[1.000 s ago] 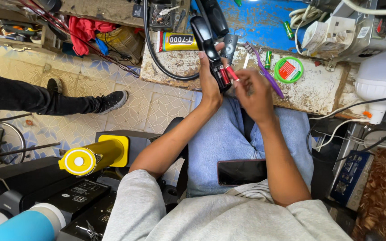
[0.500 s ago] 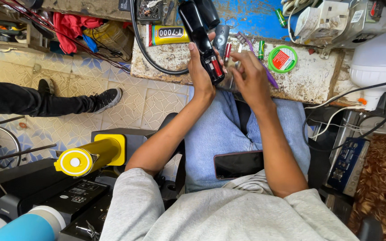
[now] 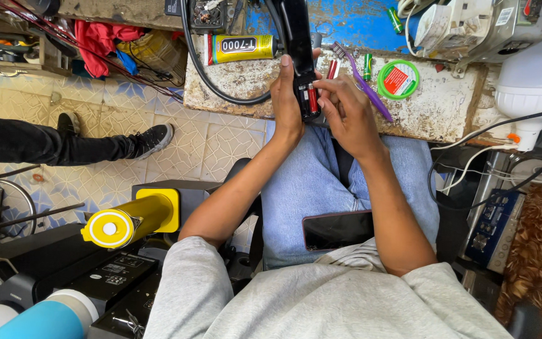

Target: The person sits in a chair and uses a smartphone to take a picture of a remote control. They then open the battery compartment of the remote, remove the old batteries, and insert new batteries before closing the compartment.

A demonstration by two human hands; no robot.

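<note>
My left hand [image 3: 286, 100] grips a long black device [image 3: 298, 44] at its lower end, back side up, over the edge of a worn workbench [image 3: 446, 116]. Its open compartment holds red batteries [image 3: 312, 100]. My right hand [image 3: 343, 110] sits just right of the compartment, fingertips touching the batteries. Whether those fingers pinch one is hidden by the hand.
On the bench lie a yellow glue tube [image 3: 239, 47], a purple toothbrush [image 3: 362, 81], a green battery [image 3: 367, 66] and a round green tin [image 3: 398, 80]. A dark phone [image 3: 337, 229] rests on my lap. Another person's leg and shoe [image 3: 152, 139] cross the tiled floor at left. A yellow cylinder [image 3: 130, 220] stands lower left.
The device and both hands sit higher in view and nearer the bench than before. My right fingers have closed in on the battery compartment.
</note>
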